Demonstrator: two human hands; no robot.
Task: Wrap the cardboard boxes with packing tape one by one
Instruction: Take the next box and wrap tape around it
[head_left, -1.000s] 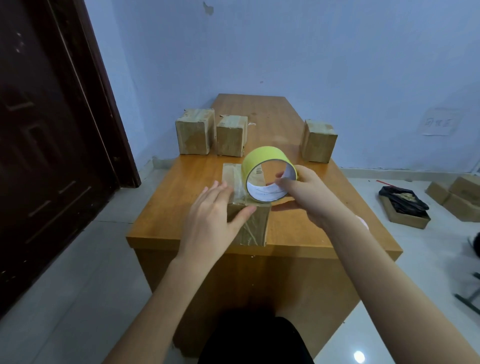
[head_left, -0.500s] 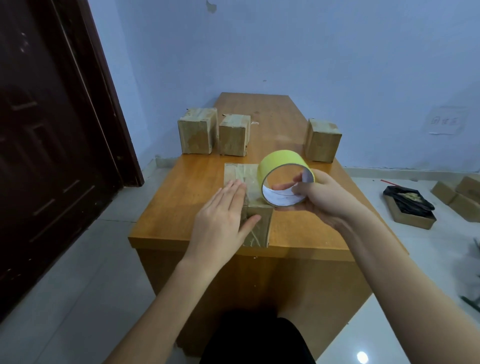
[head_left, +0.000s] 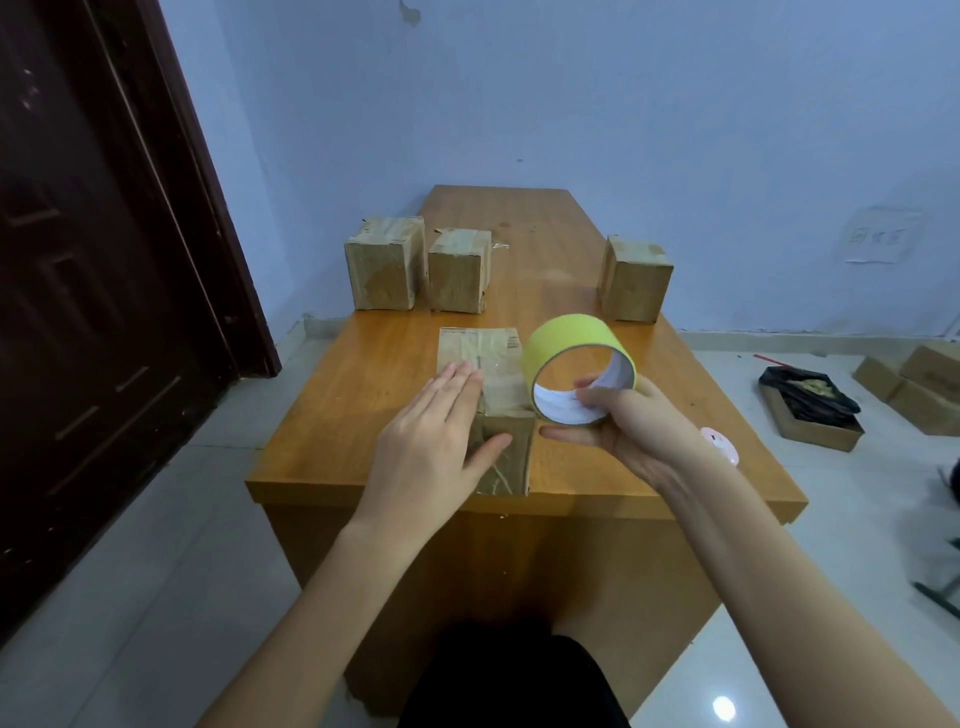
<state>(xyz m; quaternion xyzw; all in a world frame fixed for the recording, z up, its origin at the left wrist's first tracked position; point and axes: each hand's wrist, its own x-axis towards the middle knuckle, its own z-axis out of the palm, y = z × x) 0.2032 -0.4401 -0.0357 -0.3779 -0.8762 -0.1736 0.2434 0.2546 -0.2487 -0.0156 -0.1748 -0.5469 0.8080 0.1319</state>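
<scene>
A cardboard box (head_left: 493, 364), glossy with clear tape, stands at the near edge of the wooden table (head_left: 374, 395). My left hand (head_left: 431, 447) lies flat on its left side and top, thumb across the front face. My right hand (head_left: 628, 426) holds a yellow roll of packing tape (head_left: 576, 364) just right of the box, fingers inside the core. Two taped boxes (head_left: 387, 265) (head_left: 460, 270) stand side by side at the back left. A third box (head_left: 634, 280) stands at the back right.
A dark door (head_left: 104, 291) is on the left and a blue wall behind. On the floor at right lie an open box with black plastic (head_left: 808, 410) and more cardboard boxes (head_left: 919, 384). A pink object (head_left: 722, 441) shows behind my right wrist.
My right hand has carried the tape roll from above the box to its right side. My left hand has slid further up onto the box.
</scene>
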